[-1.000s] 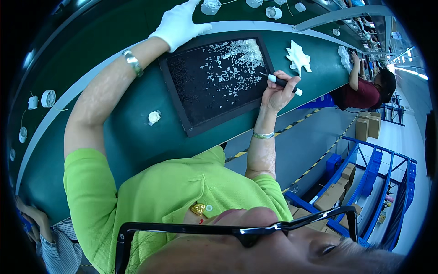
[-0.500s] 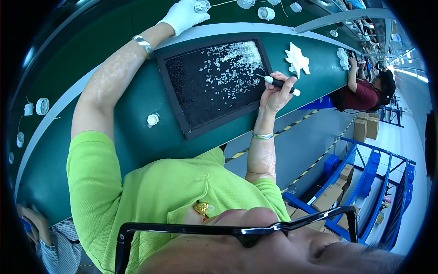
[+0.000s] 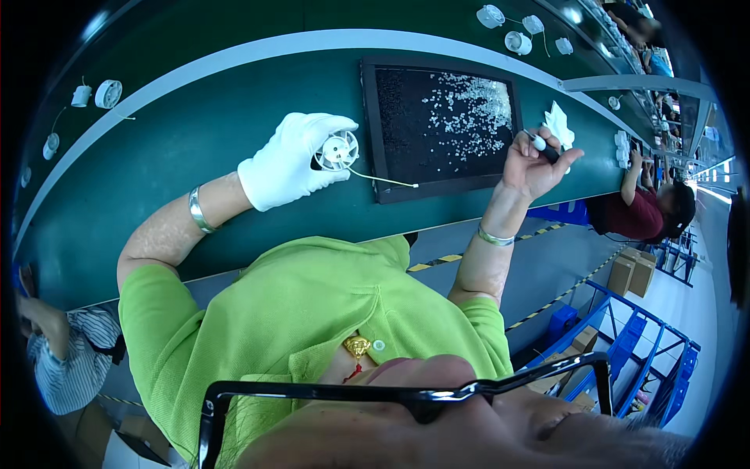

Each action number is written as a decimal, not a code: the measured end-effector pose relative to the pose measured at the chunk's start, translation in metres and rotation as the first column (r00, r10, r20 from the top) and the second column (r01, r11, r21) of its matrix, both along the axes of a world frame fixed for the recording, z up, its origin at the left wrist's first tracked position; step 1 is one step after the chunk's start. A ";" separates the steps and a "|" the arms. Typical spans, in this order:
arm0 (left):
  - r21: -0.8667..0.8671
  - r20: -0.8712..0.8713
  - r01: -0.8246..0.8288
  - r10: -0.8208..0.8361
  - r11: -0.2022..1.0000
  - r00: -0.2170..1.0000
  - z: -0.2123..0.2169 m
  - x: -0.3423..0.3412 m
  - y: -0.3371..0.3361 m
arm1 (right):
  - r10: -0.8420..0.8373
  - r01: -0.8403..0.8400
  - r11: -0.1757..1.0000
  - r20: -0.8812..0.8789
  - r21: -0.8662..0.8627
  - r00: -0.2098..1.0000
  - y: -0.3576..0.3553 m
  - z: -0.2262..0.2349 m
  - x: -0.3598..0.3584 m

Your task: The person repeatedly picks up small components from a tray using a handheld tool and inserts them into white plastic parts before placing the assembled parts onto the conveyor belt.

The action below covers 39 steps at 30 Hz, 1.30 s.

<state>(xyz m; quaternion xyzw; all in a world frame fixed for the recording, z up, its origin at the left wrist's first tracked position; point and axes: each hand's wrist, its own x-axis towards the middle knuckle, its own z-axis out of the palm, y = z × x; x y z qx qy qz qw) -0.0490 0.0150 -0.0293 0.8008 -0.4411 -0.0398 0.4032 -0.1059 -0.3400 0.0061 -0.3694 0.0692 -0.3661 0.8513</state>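
You're gripping the small white fan (image 3: 337, 150) in your gloved left hand (image 3: 291, 160) over the green belt (image 3: 180, 180), its wire (image 3: 383, 180) trailing onto the black tray (image 3: 380, 133). It's risking a snag on the rim, scattering the tiny white parts (image 3: 469, 109). Your right hand (image 3: 533, 162) is clenching a pen-like tool (image 3: 544, 148) beside the tray.

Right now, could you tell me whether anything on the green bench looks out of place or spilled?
Nothing stands out. The small white parts lie inside the black tray, not on the bench. The gloved left hand holds a small white fan; the right hand grips a pen-like tool.
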 end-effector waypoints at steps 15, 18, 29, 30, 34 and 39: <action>-0.012 0.028 -0.008 0.009 1.000 1.000 -0.021 0.001 -0.010 | 0.544 -0.540 0.837 -0.233 0.087 0.806 0.167 -0.009 0.030; -0.028 0.043 -0.031 0.032 0.999 0.999 -0.020 0.001 -0.009 | 0.543 -0.510 0.839 -0.227 0.191 0.808 0.170 -0.012 0.035; -0.045 0.053 -0.038 0.041 0.998 0.998 -0.023 0.000 -0.006 | 0.519 -0.453 0.849 -0.268 0.271 0.812 0.166 -0.015 0.040; -0.056 0.041 -0.032 0.035 0.998 0.999 -0.023 0.000 -0.006 | 0.520 -0.454 0.848 -0.269 0.274 0.811 0.169 -0.012 0.040; -0.082 0.073 -0.041 0.047 0.996 0.996 -0.024 0.000 -0.007 | 0.543 -0.474 0.830 -0.225 0.294 0.809 0.179 -0.008 0.039; -0.072 0.109 -0.058 0.066 0.996 0.992 -0.025 -0.001 -0.007 | 0.596 -0.569 0.791 -0.076 0.225 0.799 0.185 -0.018 0.039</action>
